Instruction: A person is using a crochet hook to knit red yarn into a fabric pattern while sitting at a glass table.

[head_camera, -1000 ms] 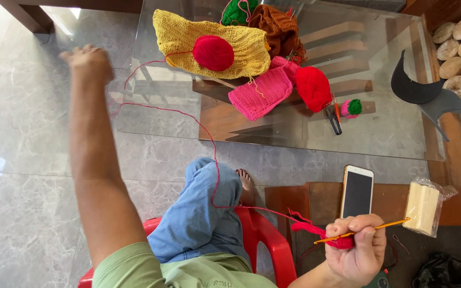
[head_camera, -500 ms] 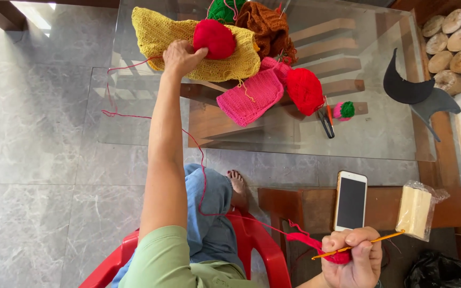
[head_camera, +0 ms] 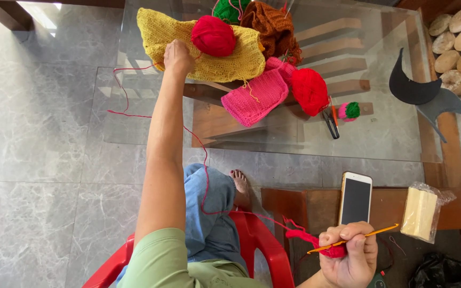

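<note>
Left hand (head_camera: 179,56) slid off red yarn ball (head_camera: 213,36), fingers beside it.

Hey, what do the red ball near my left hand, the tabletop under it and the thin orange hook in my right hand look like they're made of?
The round red ball looks like wound yarn: matte, fuzzy, with a strand trailing off. The clear tabletop seems to be glass: glossy, and the wooden frame shows through it. The thin orange hook in the right hand is smooth and rigid, plastic or coated metal; I cannot tell which.
</note>
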